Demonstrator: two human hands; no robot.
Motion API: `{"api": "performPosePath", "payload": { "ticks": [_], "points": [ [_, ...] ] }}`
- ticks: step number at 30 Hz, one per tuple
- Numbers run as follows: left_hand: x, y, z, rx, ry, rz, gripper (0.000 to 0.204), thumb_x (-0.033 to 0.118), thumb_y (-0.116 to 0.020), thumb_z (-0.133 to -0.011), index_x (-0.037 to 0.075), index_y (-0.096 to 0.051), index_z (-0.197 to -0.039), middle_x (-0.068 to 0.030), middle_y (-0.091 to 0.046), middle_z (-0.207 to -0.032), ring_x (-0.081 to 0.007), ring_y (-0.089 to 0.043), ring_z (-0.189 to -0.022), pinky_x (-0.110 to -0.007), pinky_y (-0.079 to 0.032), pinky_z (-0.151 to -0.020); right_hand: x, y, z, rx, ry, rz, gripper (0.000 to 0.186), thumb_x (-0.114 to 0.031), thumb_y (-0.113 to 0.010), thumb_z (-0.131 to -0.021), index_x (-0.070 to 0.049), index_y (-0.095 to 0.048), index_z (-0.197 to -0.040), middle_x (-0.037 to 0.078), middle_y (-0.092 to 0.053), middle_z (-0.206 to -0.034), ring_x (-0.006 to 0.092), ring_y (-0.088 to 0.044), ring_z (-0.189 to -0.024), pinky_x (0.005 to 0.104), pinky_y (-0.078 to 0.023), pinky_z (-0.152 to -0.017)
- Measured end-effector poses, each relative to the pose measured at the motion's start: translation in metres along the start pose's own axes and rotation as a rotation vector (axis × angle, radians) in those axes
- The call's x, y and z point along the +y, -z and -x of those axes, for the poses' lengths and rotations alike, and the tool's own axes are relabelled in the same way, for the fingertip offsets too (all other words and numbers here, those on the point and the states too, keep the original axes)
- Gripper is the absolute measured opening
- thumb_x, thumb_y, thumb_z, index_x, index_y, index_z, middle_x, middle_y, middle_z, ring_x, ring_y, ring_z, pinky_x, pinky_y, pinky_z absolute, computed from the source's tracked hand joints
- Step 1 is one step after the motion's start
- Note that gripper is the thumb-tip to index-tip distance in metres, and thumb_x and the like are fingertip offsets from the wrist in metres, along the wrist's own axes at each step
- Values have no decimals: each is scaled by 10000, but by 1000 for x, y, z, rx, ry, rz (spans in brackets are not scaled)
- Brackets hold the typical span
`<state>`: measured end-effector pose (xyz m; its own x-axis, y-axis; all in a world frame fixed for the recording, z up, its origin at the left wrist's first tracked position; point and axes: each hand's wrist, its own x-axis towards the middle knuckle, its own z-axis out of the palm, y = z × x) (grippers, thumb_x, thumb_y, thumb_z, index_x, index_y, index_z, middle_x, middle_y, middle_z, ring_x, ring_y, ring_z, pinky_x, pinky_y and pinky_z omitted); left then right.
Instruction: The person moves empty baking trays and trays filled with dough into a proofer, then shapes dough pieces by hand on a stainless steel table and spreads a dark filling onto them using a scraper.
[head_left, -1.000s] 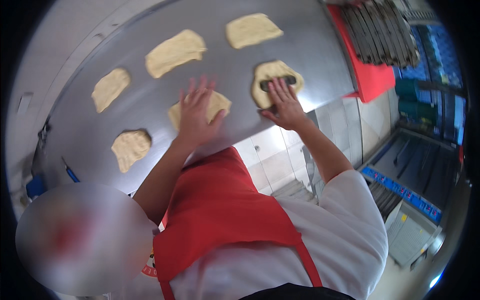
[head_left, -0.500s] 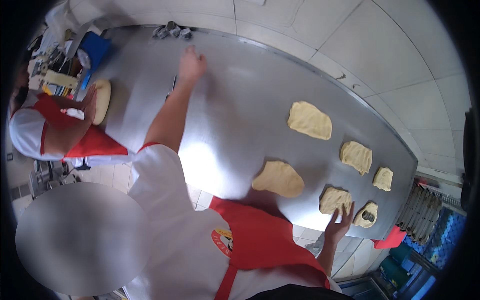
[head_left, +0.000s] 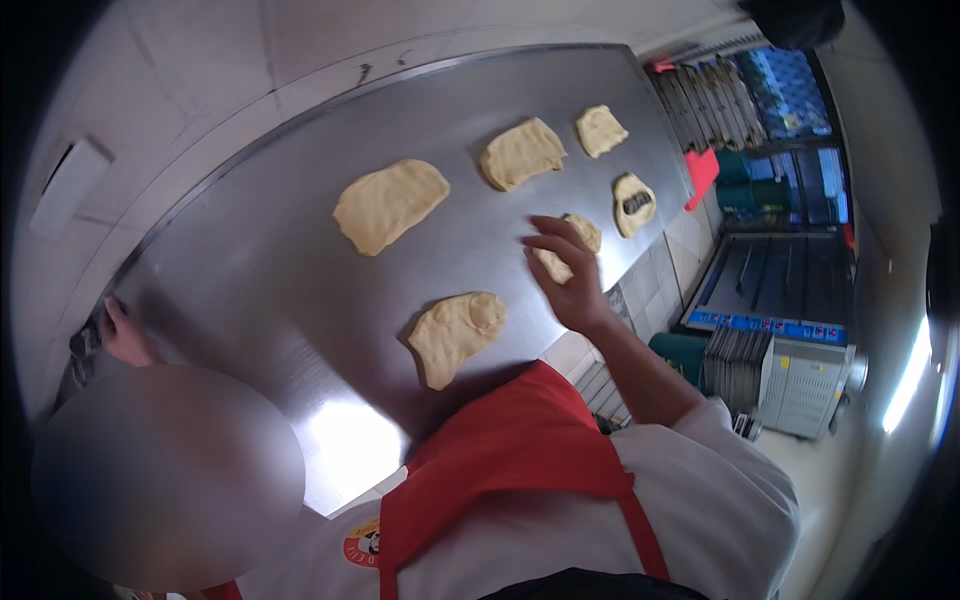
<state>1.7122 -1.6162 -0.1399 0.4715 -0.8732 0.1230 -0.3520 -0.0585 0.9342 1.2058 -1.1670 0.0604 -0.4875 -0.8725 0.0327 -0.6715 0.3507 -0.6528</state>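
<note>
My left hand (head_left: 128,338) reaches the table's far left edge, its fingers curled against dark grey lumps (head_left: 85,345) and partly hidden. My right hand (head_left: 572,285) is open, fingers spread over a flattened piece of dough (head_left: 583,233) that it partly covers. To its right lies a dough piece (head_left: 630,222) with a dark grey lump (head_left: 637,203) on top. Further flattened dough pieces are a large one (head_left: 390,205), a folded one (head_left: 523,155) and a small one (head_left: 601,132). Nearest me is a dough piece (head_left: 455,338) with a rounded bump at its right end.
The steel table (head_left: 270,240) runs along a tiled wall (head_left: 200,90). Stacked metal trays (head_left: 705,108) and a red object (head_left: 702,178) stand beyond its right end. An oven-like unit (head_left: 770,285) is further right. My red apron (head_left: 500,430) meets the near edge.
My view has swung right, bringing the oven-like unit in and losing the co-worker. My left hand has reached the dark lumps. The nearest dough piece now shows a rounded bump.
</note>
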Motion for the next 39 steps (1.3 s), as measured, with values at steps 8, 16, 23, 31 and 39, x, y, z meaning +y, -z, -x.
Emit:
{"api": "performPosePath", "payload": {
  "ticks": [8, 16, 23, 31, 39],
  "points": [
    [245, -79, 423, -873, 282, 830, 388, 323, -514, -1039, 6, -556, -1259, -88, -623, -1152, -181, -586, -991, -325, -478, -863, -61, -45, -55, -221, 94, -843, 721, -314, -570, -1021, 17, -228, -1562, 187, -336, -1560, 312, -362, -1447, 441, -346, -1154],
    [368, -133, 565, -1175, -161, 938, 897, 662, -202, -1027, -2, -42, -1610, -159, -67, -1690, -298, -34, -1553, -432, -51, -1233, 35, 69, -68, -21, 484, -944, 815, -497, -254, -1076, 70, 52, -1575, 203, 68, -1684, 343, -60, -1559, 436, -89, -1241],
    [433, -257, 656, -1147, -106, 714, 934, 696, -174, -1013, -22, -79, -1603, -157, -98, -1692, -293, -40, -1562, -404, -38, -1240, 156, 169, -72, -227, 248, -1110, 1038, -691, -293, -1005, 110, 79, -1551, 264, -10, -1663, 348, -2, -1556, 436, -74, -1243],
    [473, -379, 764, -1103, 165, 710, 818, 595, -148, -1070, -38, -150, -1587, -115, -207, -1671, -226, -179, -1536, -347, -139, -1236, 277, 237, -131, -112, 323, -857, 910, -651, -245, -1035, 28, -15, -1595, 225, -78, -1672, 315, -117, -1552, 408, -161, -1231],
    [441, -476, 756, -880, 794, 1250, 726, 603, -245, -1053, 84, -310, -1556, -95, -307, -1617, -267, -319, -1473, -421, -246, -1218, 354, 259, -210, -65, 361, -327, 716, -372, -588, -994, -39, -281, -1550, 133, -514, -1336, 200, -554, -1171, 328, -502, -907]
  ]
}}
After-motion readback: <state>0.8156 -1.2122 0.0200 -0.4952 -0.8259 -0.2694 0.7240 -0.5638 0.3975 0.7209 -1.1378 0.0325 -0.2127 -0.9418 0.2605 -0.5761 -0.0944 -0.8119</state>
